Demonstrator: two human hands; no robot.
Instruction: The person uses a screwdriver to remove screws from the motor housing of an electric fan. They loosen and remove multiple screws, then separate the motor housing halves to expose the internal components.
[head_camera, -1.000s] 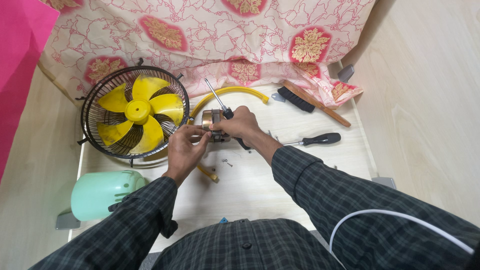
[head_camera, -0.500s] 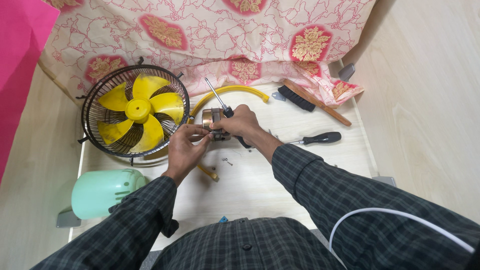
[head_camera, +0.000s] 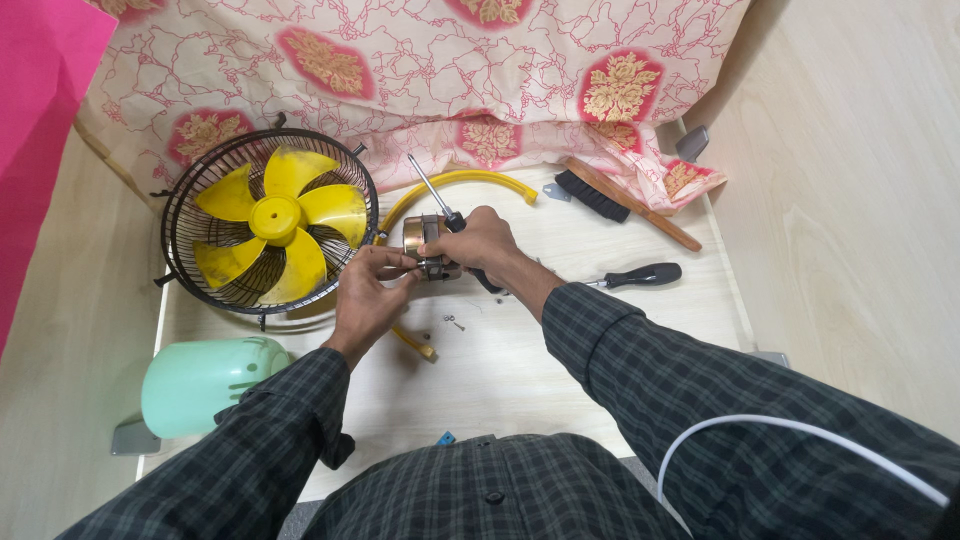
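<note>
Looking down on a pale worktable (head_camera: 520, 370) with a flowered cloth (head_camera: 420, 70) bunched along its far edge, likely pushed back to leave bare board for the parts.

Largest piece: a black wire fan guard (head_camera: 268, 222) with the yellow blade (head_camera: 268, 225) lying in it, face up, left of my hands. Laid flat like that it won't roll. Near left corner: a mint-green plastic housing (head_camera: 205, 385) on its side, well apart from the work.

A curved yellow tube (head_camera: 455, 185) arcs behind my hands. A wooden-handled brush (head_camera: 620, 205) lies half under the cloth's edge at the far right. A spare black-handled screwdriver (head_camera: 640, 276) rests just right of my right forearm, within easy reach.

The small brass-coloured motor (head_camera: 425, 240) sits at table centre, between both my hands, raised slightly or resting on the board; I cannot tell which.

Right hand (head_camera: 485, 245): clenched over the motor's right side, with a second screwdriver (head_camera: 432, 192) in the same grasp, its shaft slanting up and away. Holding both keeps the tool ready.

Left hand (head_camera: 368, 295): fingertips pinched at the motor's near left edge, on something too small to make out.

Loose screws (head_camera: 452, 321) lie on the board just below the motor.
</note>
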